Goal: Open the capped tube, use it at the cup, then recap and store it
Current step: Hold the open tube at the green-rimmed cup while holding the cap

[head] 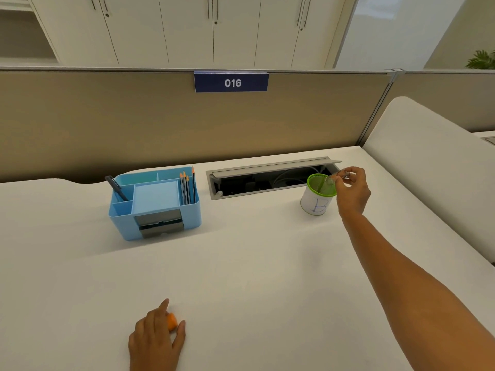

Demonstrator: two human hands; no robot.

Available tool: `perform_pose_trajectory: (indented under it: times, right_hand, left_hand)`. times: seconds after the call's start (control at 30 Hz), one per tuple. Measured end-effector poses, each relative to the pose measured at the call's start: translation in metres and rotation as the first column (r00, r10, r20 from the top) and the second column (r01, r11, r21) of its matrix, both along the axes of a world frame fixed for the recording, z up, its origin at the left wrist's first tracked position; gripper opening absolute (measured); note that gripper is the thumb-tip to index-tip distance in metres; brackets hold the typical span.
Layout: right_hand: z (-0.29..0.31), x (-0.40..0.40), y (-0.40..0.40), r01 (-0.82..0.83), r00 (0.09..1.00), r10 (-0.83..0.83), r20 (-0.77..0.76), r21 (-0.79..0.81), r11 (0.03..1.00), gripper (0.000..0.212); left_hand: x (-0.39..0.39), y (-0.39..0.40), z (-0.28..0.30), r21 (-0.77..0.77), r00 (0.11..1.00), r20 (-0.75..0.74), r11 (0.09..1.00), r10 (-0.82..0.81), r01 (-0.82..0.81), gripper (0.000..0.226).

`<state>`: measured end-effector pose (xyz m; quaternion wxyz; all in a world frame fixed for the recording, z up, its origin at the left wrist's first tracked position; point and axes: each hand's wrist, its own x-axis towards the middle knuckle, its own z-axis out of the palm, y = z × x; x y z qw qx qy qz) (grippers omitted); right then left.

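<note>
Right arm stretched long across the counter (254, 263), wrist cocked, and the right hand (352, 190) sits up by the cup (318, 196). Fingertips pinched on the tube (330, 180), a small clear thing, tilted with its rounded end poking over the cup's green rim on the right side. It is hard to make out; too blurred to tell whether anything is in it. The other fingers are curled loosely in.

Down near the front edge, the left hand (155, 336) lies on the counter, knuckles up, fingers closed round the cap (172, 321). Orange, small, only one end peeking out between forefinger and thumb.

The cup itself: white wall with a blue letter B scrawled on it, green mesh inside, standing upright just in front of the open cable tray (267, 178) at the back. Well apart to the left sits the blue organiser (155, 202), with pencils standing in its right slot and a dark pen leaning out at its left corner.
</note>
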<state>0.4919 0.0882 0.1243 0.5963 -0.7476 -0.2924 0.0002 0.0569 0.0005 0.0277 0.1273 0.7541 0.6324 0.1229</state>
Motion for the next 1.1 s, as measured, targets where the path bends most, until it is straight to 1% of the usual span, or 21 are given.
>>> perform_pose_trajectory:
  times: [0.1, 0.2, 0.33, 0.47, 0.57, 0.67, 0.8, 0.87, 0.97, 1.07, 1.1]
  right_hand:
    - [0.0024, -0.0011, 0.0012, -0.015, 0.999, 0.016, 0.030, -0.024, 1.000, 0.021]
    - [0.0051, -0.0017, 0.0016, -0.017, 0.998, 0.021, 0.063, -0.065, 0.998, 0.028]
    - [0.0059, -0.0009, 0.0024, -0.042, 0.993, 0.051, 0.105, -0.093, 0.995, 0.020]
    - [0.0084, -0.0028, 0.0022, -0.022, 0.994, 0.033, 0.102, -0.107, 0.994, 0.030]
    - [0.0091, -0.0023, 0.0013, -0.033, 0.991, 0.049, 0.125, -0.124, 0.992, 0.021]
    - [0.0106, -0.0021, 0.0011, -0.016, 0.993, 0.031, 0.116, -0.131, 0.991, 0.023]
    - [0.0095, -0.0026, 0.0001, -0.048, 0.983, 0.081, 0.162, -0.196, 0.979, 0.015]
    - [0.0095, -0.0022, 0.0004, -0.029, 0.982, 0.062, 0.179, -0.183, 0.983, 0.017]
    - [0.0098, -0.0028, 0.0027, -0.038, 0.979, 0.087, 0.184, -0.252, 0.967, 0.016]
    - [0.0088, -0.0011, 0.0041, -0.017, 0.975, 0.071, 0.211, -0.246, 0.969, 0.016]
    - [0.0096, -0.0013, 0.0051, -0.015, 0.975, 0.074, 0.210, -0.269, 0.963, 0.018]
  left_hand:
    - [-0.0003, 0.0000, -0.0003, -0.006, 1.000, -0.003, 1.000, 0.001, -0.001, 0.091]
    - [-0.0007, -0.0003, -0.0018, -0.009, 1.000, -0.012, 1.000, 0.001, -0.001, 0.091]
    - [-0.0010, 0.0007, -0.0030, -0.014, 1.000, -0.021, 1.000, 0.003, -0.003, 0.091]
    - [-0.0015, 0.0005, -0.0041, -0.021, 1.000, -0.022, 1.000, 0.001, -0.001, 0.091]
    - [-0.0015, 0.0015, -0.0040, -0.023, 1.000, -0.023, 1.000, -0.002, 0.002, 0.093]
    - [-0.0013, 0.0015, -0.0034, -0.018, 1.000, -0.022, 1.000, -0.005, 0.005, 0.092]
    - [-0.0011, 0.0014, -0.0028, -0.015, 1.000, -0.025, 1.000, -0.006, 0.005, 0.093]
    - [-0.0012, 0.0017, -0.0032, -0.017, 1.000, -0.023, 1.000, -0.004, 0.003, 0.092]
    - [-0.0014, 0.0010, -0.0030, -0.007, 1.000, -0.025, 1.000, -0.001, 0.001, 0.091]
    - [-0.0011, 0.0012, -0.0035, -0.015, 1.000, -0.022, 1.000, 0.000, -0.001, 0.091]
    - [-0.0008, 0.0013, -0.0026, -0.013, 1.000, -0.016, 1.000, 0.000, 0.000, 0.091]
